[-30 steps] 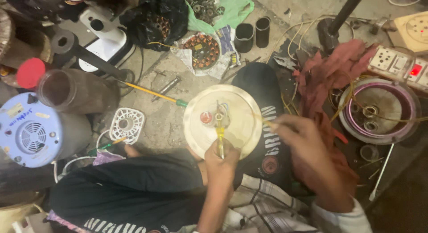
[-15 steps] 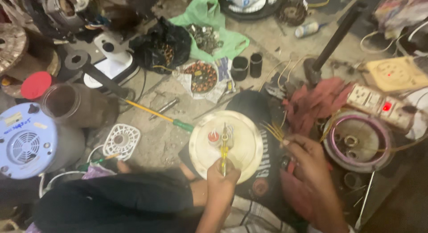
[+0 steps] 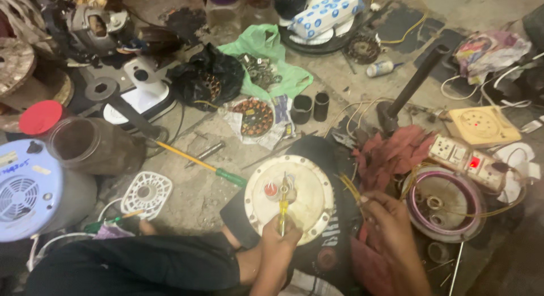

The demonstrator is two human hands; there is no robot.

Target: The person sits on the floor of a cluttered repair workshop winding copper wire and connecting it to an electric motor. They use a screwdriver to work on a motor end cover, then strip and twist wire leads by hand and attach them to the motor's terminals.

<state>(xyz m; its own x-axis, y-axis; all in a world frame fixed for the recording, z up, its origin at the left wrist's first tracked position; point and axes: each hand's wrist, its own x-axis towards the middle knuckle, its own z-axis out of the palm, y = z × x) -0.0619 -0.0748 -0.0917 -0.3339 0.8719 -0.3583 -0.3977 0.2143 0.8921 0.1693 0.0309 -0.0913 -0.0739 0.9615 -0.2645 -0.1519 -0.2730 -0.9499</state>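
Cream-coloured round cover plate is seen lying flat on a dark cloth on the floor, near the lower middle of the view, with small fittings at its centre, one of them red. A yellow-handled screwdriver is held upright over the plate's centre by the left hand, whose grip is pressed closed around the handle, the metal tip being set against the central fittings. To the right of the plate, thin yellowish wires are pinched between the fingertips of the right hand, just beside the plate's rim. Further right, a round motor housing with a purple rim is seen on the floor, and a white power strip with a red lit switch lies across its far edge. A crumpled red rag is found between the plate and the strip. To the left of the plate, a second screwdriver with a green handle and yellow shaft lies on the concrete, and a white plastic grille lies nearer still. At the far left, a blue and white fan housing and a dark cylinder are seen. Farther off, a green plastic bag holding metal parts is spread out.
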